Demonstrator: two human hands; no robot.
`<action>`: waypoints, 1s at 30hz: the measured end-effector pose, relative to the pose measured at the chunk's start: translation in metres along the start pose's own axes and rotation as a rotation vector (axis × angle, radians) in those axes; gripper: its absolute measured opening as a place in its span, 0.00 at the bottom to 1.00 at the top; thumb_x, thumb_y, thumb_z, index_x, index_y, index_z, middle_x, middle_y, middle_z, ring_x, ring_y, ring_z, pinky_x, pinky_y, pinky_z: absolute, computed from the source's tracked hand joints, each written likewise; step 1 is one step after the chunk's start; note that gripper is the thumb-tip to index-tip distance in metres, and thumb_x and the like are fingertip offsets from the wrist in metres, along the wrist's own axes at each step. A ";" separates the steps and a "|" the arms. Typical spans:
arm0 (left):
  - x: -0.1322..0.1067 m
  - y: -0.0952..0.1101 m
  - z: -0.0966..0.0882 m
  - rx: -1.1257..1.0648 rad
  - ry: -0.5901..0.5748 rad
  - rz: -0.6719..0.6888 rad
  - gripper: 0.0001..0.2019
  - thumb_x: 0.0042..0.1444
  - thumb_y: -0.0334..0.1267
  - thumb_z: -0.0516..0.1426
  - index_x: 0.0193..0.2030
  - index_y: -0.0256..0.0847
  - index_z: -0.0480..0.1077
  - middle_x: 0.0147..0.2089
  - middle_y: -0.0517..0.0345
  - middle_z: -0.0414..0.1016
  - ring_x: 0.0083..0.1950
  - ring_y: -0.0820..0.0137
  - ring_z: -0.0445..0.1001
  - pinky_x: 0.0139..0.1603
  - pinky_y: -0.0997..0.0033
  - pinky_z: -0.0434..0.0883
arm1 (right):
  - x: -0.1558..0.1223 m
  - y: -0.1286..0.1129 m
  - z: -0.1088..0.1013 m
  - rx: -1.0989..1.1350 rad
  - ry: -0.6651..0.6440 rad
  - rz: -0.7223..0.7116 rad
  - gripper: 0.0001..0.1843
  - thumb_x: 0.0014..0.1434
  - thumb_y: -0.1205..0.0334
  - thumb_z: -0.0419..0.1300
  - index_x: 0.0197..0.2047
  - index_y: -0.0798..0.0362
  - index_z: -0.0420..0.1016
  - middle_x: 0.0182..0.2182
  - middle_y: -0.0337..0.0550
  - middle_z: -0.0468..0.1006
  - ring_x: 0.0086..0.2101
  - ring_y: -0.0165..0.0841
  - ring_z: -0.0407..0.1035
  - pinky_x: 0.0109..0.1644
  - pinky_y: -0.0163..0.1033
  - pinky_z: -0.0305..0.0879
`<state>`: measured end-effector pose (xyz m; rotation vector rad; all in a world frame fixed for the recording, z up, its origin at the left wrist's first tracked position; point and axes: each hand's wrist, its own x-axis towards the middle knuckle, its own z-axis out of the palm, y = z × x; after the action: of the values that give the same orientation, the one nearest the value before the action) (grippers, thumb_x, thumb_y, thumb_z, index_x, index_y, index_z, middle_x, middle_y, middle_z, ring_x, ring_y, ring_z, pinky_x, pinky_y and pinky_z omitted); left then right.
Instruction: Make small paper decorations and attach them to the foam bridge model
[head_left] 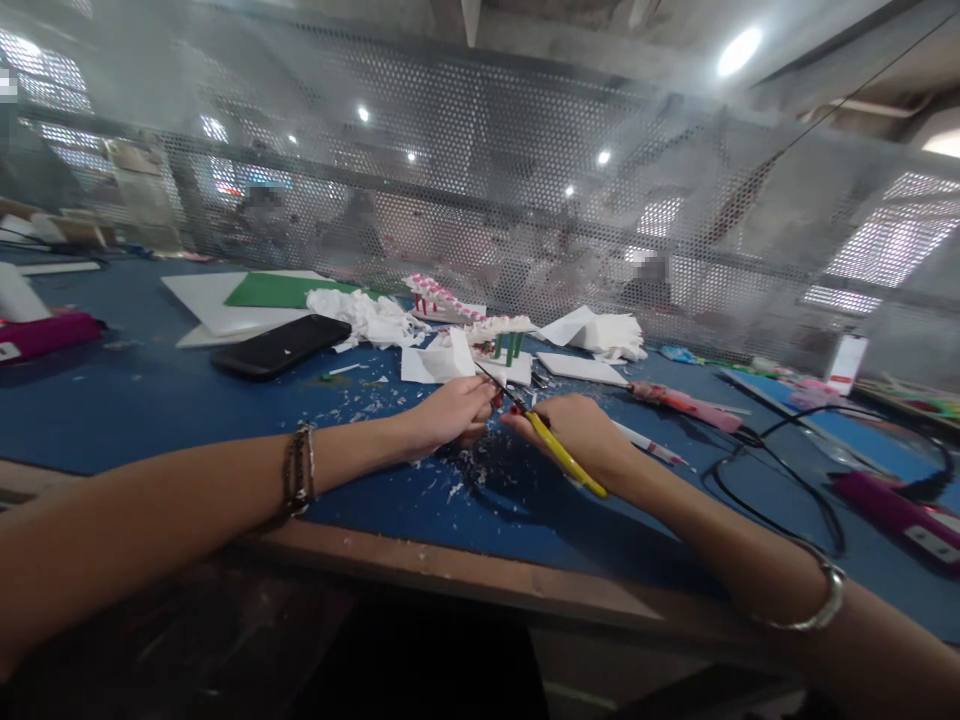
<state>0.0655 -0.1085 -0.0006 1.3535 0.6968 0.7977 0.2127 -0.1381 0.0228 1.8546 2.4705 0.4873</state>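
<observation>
The right hand is wrapped round the yellow-handled scissors, and their dark blades point toward ten o'clock, right up by the other hand's fingers! That left hand is curled closed, its fingers pinched together; from here I can't tell what sits inside it. White scraps litter the blue table below, at seven o'clock. Look just past the blades: a small model on green posts stands at twelve, with folded white paper at eleven. Farther out at ten, there's crumpled tissue, then a green sheet; a black phone lies nearer nine. Over at two, a white board; at three, a pink-wrapped tool; and out at four, a purple power strip.
</observation>
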 end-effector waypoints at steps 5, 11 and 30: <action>0.000 0.001 0.001 -0.001 0.001 -0.016 0.13 0.60 0.32 0.38 0.25 0.40 0.53 0.12 0.72 0.41 0.12 0.81 0.40 0.14 0.82 0.43 | 0.000 0.001 -0.001 0.002 0.009 0.016 0.40 0.52 0.35 0.32 0.23 0.55 0.74 0.23 0.52 0.77 0.27 0.39 0.71 0.23 0.35 0.50; -0.001 0.001 0.002 0.026 0.000 -0.016 0.12 0.59 0.32 0.38 0.25 0.40 0.53 0.12 0.72 0.42 0.12 0.81 0.40 0.14 0.82 0.45 | -0.001 0.003 -0.002 0.040 -0.008 0.015 0.39 0.51 0.35 0.33 0.22 0.54 0.74 0.21 0.50 0.76 0.27 0.38 0.71 0.23 0.34 0.50; -0.002 -0.004 0.004 0.316 0.013 0.127 0.13 0.58 0.33 0.40 0.22 0.40 0.52 0.12 0.70 0.48 0.13 0.80 0.49 0.14 0.81 0.49 | 0.000 -0.001 -0.006 0.050 0.008 -0.010 0.35 0.50 0.35 0.35 0.25 0.56 0.69 0.26 0.53 0.75 0.29 0.41 0.70 0.25 0.35 0.54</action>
<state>0.0676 -0.1122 -0.0041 1.6930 0.7760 0.8206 0.2111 -0.1399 0.0279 1.8611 2.5186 0.4376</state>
